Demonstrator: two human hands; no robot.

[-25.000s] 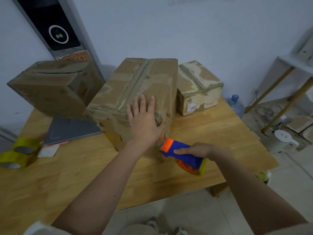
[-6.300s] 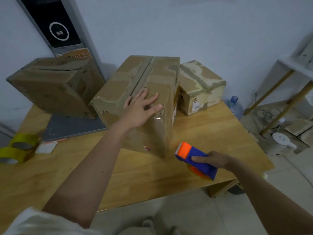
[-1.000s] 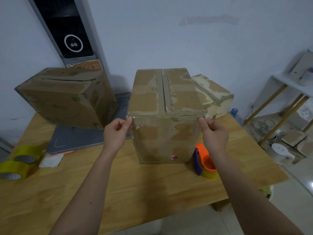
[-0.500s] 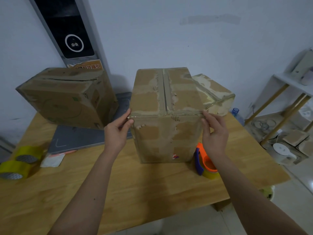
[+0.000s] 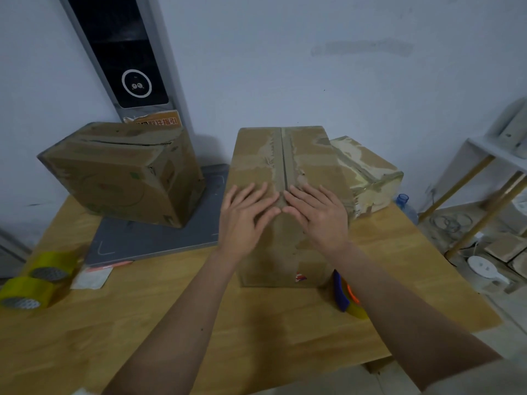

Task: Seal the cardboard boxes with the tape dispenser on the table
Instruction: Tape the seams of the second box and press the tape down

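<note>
mid box [image 5: 285,155] upright, table [image 5: 256,332] center, top seam shut | my L hand [image 5: 242,220] + R hand [image 5: 319,218] flat on its near top edge, fingers straight, tips nearly meeting at seam | dispenser [image 5: 346,296] on table by box's R base, partly behind my R arm | tilted box [image 5: 119,178] far L, small box [image 5: 368,172] behind R | 2 tape rolls [image 5: 34,280] at L edge

Both forearms are bare; a pale sleeve edge [image 5: 467,377] shows at the right arm's lower corner, no rings on the hands
</note>
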